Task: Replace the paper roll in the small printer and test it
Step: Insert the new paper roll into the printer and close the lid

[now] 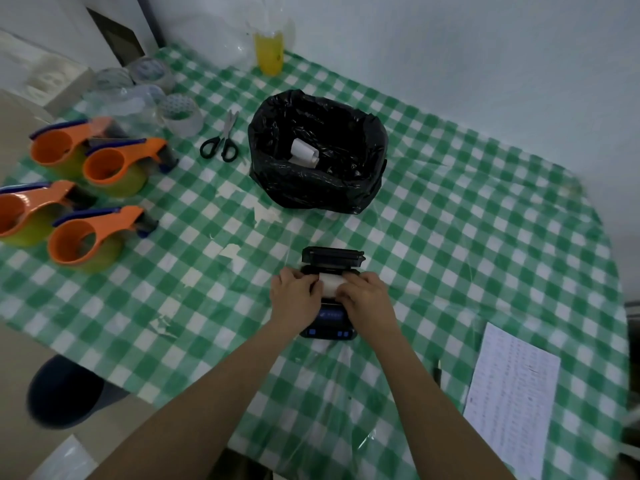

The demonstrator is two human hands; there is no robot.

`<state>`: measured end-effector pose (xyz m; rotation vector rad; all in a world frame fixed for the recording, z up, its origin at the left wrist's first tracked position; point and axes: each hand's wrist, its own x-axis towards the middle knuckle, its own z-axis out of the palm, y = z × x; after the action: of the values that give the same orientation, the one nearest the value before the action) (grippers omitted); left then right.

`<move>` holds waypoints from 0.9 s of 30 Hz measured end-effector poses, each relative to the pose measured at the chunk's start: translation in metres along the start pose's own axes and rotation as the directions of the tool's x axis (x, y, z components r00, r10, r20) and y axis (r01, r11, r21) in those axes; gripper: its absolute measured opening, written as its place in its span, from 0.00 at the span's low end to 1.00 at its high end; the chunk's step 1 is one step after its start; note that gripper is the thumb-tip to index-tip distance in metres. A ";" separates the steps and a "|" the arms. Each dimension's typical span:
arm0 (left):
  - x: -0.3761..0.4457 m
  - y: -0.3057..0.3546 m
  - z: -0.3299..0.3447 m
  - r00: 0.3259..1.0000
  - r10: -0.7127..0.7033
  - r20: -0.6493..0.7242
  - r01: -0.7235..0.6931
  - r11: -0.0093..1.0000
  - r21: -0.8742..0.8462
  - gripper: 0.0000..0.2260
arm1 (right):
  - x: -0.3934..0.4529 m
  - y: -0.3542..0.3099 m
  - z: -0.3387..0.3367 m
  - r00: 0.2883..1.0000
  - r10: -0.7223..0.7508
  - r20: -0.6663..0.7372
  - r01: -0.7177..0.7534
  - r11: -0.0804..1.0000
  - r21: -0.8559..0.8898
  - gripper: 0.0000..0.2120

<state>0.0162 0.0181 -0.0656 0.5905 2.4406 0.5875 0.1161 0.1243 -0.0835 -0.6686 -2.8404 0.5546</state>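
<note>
Below centre of the frame, I see the small printer [328,322] lying on the green-checked tablecloth [450,237], its lid [332,256] tipped open toward the top of the frame. Most of the body is hidden under the two hands; only the dark front panel with blue buttons shows between the wrists. Text on that panel is too blurred for me to read.

The paper roll [331,284] is a white cylinder lying crosswise at the open compartment, just below the lid. Left hand [294,292] covers its left end, right hand [367,296] its right end. Both hands are closed in on the roll, fingers curled over the ends. I cannot tell whether the roll is fully seated in the compartment or held just above it.

Upper centre: black bin bag [317,150], mouth open, with a curled white piece of paper [304,152] inside. Scissors [221,142] lie just left of the bag. Four orange tape dispensers [86,188] sit at the left edge, one partly cut off. Clear tape rolls [180,112] sit above them, hard to make out. A printed sheet [509,403] lies lower right, its print illegible.
</note>
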 end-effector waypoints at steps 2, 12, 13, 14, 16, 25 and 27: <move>0.000 -0.005 -0.005 0.997 -0.028 -0.072 0.022 0.996 -0.086 0.12 | 0.003 -0.003 0.000 0.996 0.044 0.075 -0.043 0.999 -0.009 0.02; 0.027 0.004 -0.041 0.925 0.320 -0.205 -0.339 0.939 -0.061 0.12 | -0.007 -0.002 0.002 0.999 0.041 0.006 -0.041 0.999 -0.013 0.02; 0.031 0.006 -0.044 0.924 0.348 -0.156 -0.362 0.929 -0.071 0.15 | -0.007 -0.002 0.002 0.999 0.045 -0.001 -0.045 0.999 -0.018 0.02; 0.035 0.009 -0.047 0.918 0.385 -0.091 -0.392 0.918 -0.067 0.17 | -0.005 -0.002 0.002 0.999 0.044 -0.002 -0.044 0.998 -0.033 0.02; 0.042 0.016 -0.049 0.891 0.454 0.030 -0.453 0.891 -0.021 0.17 | -0.004 -0.003 0.001 0.999 0.044 -0.003 -0.044 0.997 -0.058 0.04; 0.032 0.015 -0.049 0.874 0.480 0.075 -0.477 0.877 -0.059 0.11 | -0.017 -0.011 0.006 0.989 0.053 -0.140 -0.068 0.992 -0.104 0.07; 0.026 0.009 -0.047 0.869 0.487 0.093 -0.485 0.874 -0.040 0.11 | -0.021 -0.011 0.007 0.988 0.039 -0.149 -0.055 0.993 -0.109 0.06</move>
<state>-0.0295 0.0256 -0.0362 1.2184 2.1875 0.7510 0.1289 0.1033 -0.0873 -0.7642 -2.7393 0.3381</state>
